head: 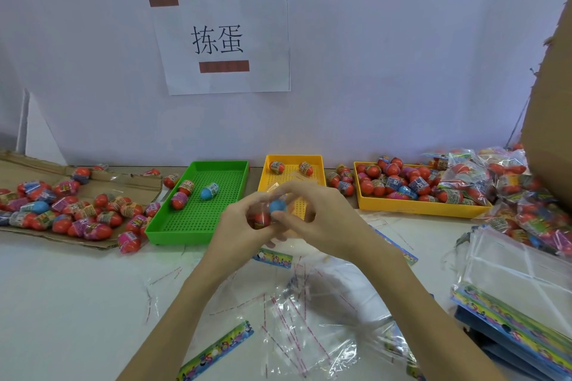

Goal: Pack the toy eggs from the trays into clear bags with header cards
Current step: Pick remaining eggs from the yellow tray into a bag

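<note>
Three eggs in green tray, two in yellow tray

Two toy eggs, a blue egg and a red egg, are sitting at centre, touching. Green tray at 10 o'clock is carrying three eggs, one blue. Small yellow tray at 12 o'clock is carrying two. Large yellow tray at 2 o'clock is lying heaped with eggs. Clear bags are lying crumpled at 6 o'clock; a header card is lying flat at 7 o'clock. Filled bags are piling at 3 o'clock.
</note>
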